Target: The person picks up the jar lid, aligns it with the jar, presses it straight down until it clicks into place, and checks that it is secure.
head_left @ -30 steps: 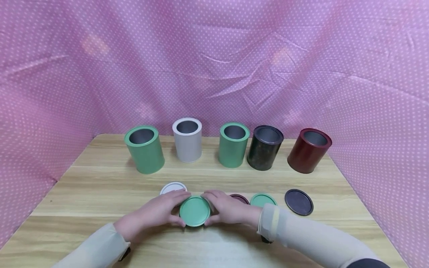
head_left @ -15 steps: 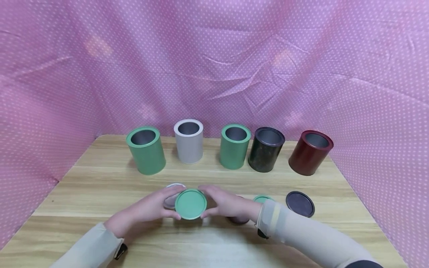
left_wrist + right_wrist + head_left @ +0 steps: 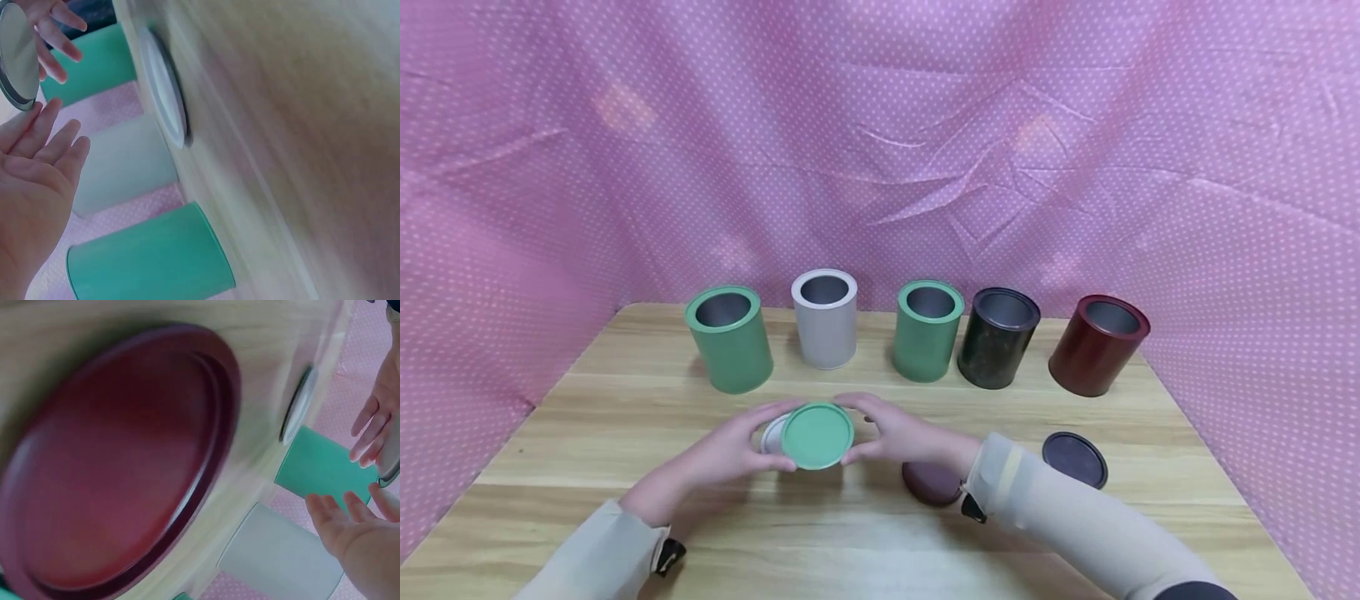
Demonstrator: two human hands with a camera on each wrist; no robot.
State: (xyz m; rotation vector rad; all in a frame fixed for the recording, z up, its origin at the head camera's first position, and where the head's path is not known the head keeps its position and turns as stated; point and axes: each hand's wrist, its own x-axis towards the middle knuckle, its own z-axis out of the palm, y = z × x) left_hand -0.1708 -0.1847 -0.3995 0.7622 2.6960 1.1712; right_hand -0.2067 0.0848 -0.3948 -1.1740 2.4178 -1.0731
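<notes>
Between my two hands a round green can lid [image 3: 817, 436] is held up over the table. My left hand [image 3: 730, 450] grips its left edge with thumb and forefinger. On the right edge, my right hand [image 3: 898, 433] does the same. The left wrist view shows the lid's underside [image 3: 17, 59] at the fingertips, with the other fingers spread. Lying on the table behind it, a white lid [image 3: 772, 435] is partly covered by the green one. A dark red lid [image 3: 931, 483] lies under my right wrist and fills much of the right wrist view [image 3: 125, 469].
Along the back stand lidless cans: a green one [image 3: 730, 354], a white one [image 3: 826, 333], another green one [image 3: 922, 346], a black one [image 3: 996, 346] and a dark red one [image 3: 1093, 354]. A black lid [image 3: 1075, 460] lies right of my forearm. Pink dotted cloth [image 3: 880, 150] surrounds the table.
Both hands have lifted the green lid and carried it forward and slightly left. More of the dark red lid shows; the second green lid has gone out of sight behind my right arm.
</notes>
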